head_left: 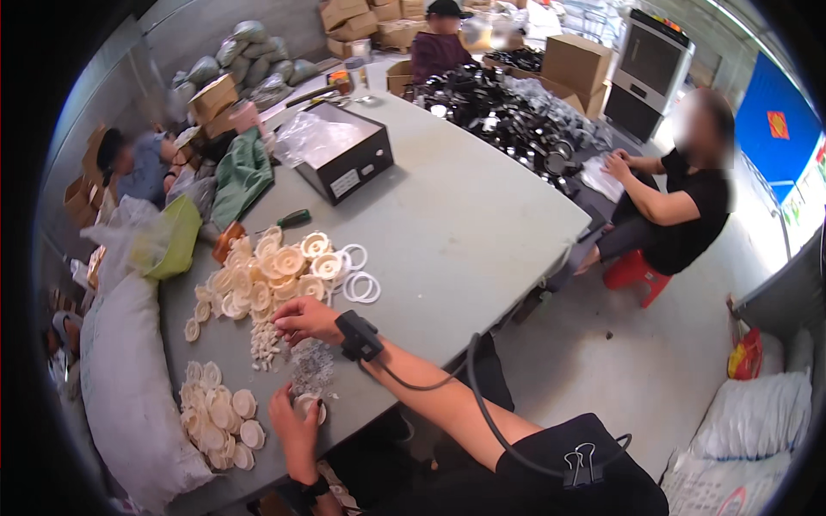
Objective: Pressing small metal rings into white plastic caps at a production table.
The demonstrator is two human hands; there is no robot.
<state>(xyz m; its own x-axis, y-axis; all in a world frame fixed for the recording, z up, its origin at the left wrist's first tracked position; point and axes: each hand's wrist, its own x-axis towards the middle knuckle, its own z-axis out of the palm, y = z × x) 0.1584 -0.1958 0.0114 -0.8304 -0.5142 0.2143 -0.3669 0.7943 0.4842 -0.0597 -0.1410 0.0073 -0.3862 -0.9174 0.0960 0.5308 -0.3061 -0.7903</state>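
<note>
Near the table's front edge, my left hand [295, 434] is closed on a round cream plastic part [311, 408], thumb and fingers at its rim. Farther forward, my right hand [311, 321] has its fingertips pinched together above a heap of small off-white pieces [265, 346]. Whatever lies in that pinch is too small to make out. Between my hands spreads a heap of small clear-grey pieces [311, 368]. Beyond my right hand lies a large pile of round cream plastic parts [268, 268], with several white rings [362, 288] beside it. A second pile of cream round parts [217, 416] lies left of my left hand.
A stuffed white sack [129, 370] lines the table's left edge, near a lime-green basin [176, 234]. A green-handled screwdriver [295, 218] and a black box [351, 165] with clear plastic lie farther back. One person [688, 202] sits at the right by shiny black parts [508, 116].
</note>
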